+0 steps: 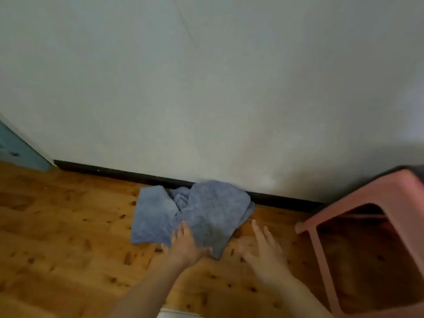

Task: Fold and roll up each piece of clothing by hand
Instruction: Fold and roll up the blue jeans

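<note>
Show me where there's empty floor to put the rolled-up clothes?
Widest bare wooden floor lies left of the crumpled blue-grey cloth garment. A narrower strip runs between the right hand and the pink plastic stool. It is crowded around the left hand.

Both bare forearms are reaching forward and away from the body, running roughly parallel with a gap between them. The left hand [184,245] is lying palm down, fingers extended and slightly spread, the thumb sticking out toward the right hand; its palm and fingers are pressing flat rather than pinching anything. The right hand [261,245] is also facing palm down, fingers splayed wide and pointing forward, holding nothing. It is looking blurred, so whether it is touching down or hovering just above cannot be told. The two hands are sitting level with each other, near but apart, wrists straight in line with the forearms.
</note>
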A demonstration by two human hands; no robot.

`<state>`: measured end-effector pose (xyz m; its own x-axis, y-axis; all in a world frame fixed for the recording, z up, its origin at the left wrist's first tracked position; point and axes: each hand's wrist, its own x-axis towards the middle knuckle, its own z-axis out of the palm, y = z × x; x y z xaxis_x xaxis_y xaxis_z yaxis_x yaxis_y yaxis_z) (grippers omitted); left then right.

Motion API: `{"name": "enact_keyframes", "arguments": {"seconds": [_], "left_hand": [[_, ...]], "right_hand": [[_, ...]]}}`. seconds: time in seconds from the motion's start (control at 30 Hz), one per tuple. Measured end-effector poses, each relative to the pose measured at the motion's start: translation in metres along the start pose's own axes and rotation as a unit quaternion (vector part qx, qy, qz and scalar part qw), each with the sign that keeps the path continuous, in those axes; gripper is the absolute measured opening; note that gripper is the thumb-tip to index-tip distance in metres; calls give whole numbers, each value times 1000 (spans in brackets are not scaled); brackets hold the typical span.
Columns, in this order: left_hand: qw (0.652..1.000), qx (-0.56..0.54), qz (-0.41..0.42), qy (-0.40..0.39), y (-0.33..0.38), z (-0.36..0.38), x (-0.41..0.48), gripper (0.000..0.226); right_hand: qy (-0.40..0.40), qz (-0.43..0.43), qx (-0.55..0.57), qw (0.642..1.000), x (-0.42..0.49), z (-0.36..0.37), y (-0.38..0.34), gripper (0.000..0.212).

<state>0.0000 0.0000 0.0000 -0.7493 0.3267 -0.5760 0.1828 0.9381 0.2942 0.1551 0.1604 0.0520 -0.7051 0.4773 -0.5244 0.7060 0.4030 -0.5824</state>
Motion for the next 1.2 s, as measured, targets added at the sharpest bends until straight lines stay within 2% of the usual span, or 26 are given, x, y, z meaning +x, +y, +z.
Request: {"name": "enact_keyframes", "arguments": {"seconds": [0.1, 0.2, 0.27, 0.37, 0.4, 0.5, 0.57, 0.67, 0.8, 0.9, 0.93, 0.97, 1.0, 1.1, 1.17, 1.2], "left_hand": [[1000, -9, -23, -5, -13, 30, 47, 125], [992, -109, -58, 20, -14, 44, 78, 123], [982, -171, -69, 43, -21, 51, 101, 121], [990, -125, -60, 20, -38, 61, 136, 114], [994, -95, -42, 30, -43, 67, 144, 101], [987, -82, 53, 126, -48, 70, 151, 22], [978, -159, 50, 125, -38, 59, 141, 15], [941, -326, 9, 87, -18, 21, 121, 22], [864, -504, 10, -16, 19, -54, 73, 7], [809, -575, 6, -122, 38, -106, 38, 21], [797, -586, 12, -149, 44, -121, 25, 36], [788, -590, 23, -172, 50, -135, 14, 51], [782, -594, 29, -186, 57, -151, -1, 53], [747, -626, 48, -220, 87, -199, -59, 18], [739, -636, 52, -217, 110, -232, -97, 6], [738, -637, 52, -216, 120, -250, -114, 13]], "right_hand": [[-38, 23, 8, 999, 35, 31, 28, 86], [-64, 35, 22, 997, 64, 59, 44, 88], [-55, 22, 16, 998, 79, 73, 52, 86], [-42, -2, 22, 999, 90, 86, 56, 86], [-39, -5, 28, 999, 90, 90, 57, 85], [-29, -8, 31, 999, 92, 97, 61, 83], [-24, -1, 38, 999, 91, 97, 66, 82], [-31, 34, 92, 995, 85, 92, 61, 89], [-48, 36, 222, 973, 65, 66, 28, 115], [-29, 15, 285, 958, 39, 32, -14, 122], [-8, 13, 285, 958, 26, 17, -30, 125], [26, 6, 276, 961, 10, 1, -47, 123], [67, -7, 256, 964, -5, -15, -64, 116], [137, -45, 168, 975, -42, -61, -99, 100], [170, -56, 139, 974, -60, -95, -124, 65], [185, -62, 138, 971, -69, -113, -138, 40]]}}
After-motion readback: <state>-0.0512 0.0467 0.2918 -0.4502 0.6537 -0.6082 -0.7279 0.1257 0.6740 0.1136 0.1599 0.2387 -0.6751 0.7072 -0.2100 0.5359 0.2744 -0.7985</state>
